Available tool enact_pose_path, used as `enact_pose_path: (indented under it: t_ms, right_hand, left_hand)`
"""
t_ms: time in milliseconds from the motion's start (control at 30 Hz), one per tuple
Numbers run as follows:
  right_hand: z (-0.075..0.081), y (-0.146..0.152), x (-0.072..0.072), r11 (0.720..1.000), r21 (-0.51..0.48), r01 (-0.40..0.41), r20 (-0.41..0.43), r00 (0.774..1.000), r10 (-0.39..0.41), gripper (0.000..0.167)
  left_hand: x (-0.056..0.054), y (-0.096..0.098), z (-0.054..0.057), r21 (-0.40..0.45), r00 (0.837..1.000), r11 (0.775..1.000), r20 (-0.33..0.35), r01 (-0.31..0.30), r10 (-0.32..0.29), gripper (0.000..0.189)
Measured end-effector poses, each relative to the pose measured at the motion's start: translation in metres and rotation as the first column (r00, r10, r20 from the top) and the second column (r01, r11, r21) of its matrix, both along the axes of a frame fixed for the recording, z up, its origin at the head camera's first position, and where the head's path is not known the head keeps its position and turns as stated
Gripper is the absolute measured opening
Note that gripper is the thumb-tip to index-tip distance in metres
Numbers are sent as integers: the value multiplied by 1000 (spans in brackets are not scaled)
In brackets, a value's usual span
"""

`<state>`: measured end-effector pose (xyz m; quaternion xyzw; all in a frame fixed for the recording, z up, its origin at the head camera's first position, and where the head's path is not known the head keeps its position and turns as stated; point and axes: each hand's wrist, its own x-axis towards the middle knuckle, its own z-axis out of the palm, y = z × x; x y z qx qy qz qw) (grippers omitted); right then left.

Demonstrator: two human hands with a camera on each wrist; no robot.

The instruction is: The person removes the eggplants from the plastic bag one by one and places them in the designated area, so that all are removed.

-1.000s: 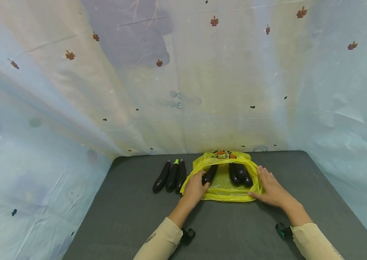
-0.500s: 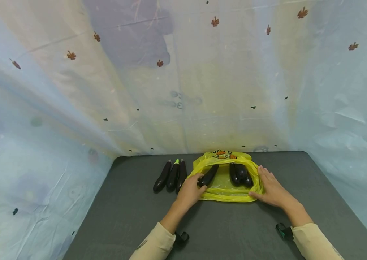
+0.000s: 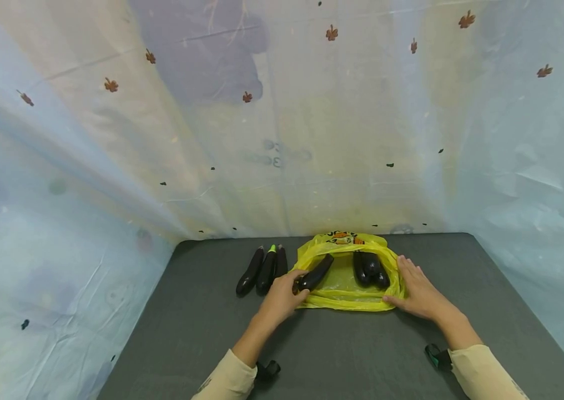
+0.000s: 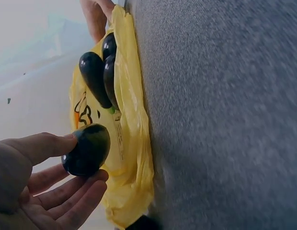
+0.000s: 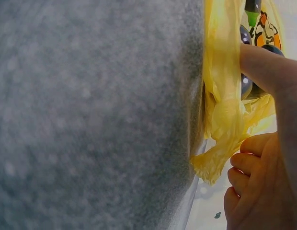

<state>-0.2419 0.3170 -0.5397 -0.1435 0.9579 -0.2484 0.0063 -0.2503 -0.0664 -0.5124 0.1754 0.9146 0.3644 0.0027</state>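
Note:
My left hand (image 3: 278, 296) grips an eggplant (image 3: 316, 273) near its rounded end, at the left side of the yellow plastic bag (image 3: 347, 300). In the left wrist view, thumb and fingers hold that dark, glossy eggplant (image 4: 88, 149) at the bag's mouth. Several more eggplants (image 3: 371, 269) lie together inside the bag on the right. My right hand (image 3: 421, 294) rests against the bag's right edge with fingers extended. From the right wrist, its thumb (image 5: 263, 67) reaches over the bag's mouth while the other fingers stay outside.
Left of the bag, three eggplants (image 3: 250, 272) lie side by side on the dark grey table (image 3: 342, 355); my left hand partly covers the rightmost one. A patterned plastic sheet (image 3: 282, 139) hangs behind the table and along both sides.
My left hand has moved left and slightly nearer, drawing the eggplant toward the left side of the bag's mouth. My right hand has stayed at the bag's edge.

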Motion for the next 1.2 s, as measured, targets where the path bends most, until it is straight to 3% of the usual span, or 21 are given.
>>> enact_pose_path:
  t_ms: [200,833,1200]
  right_hand:
    - [-1,1,-1,1000,-3,-1,3,1000,1,122]
    - [-1,0,0,1000,9,-2,0,1000,2,122]
    - [-1,0,0,1000,13,1,4,1000,-1,122]
  left_hand:
    - [3,-13,-1,22,1000,1000,9,21,-21,47]
    - [15,-44,6,58,1000,998,24,-8,6,49]
    - [23,-54,10,44,1000,999,-22,-4,5,46]
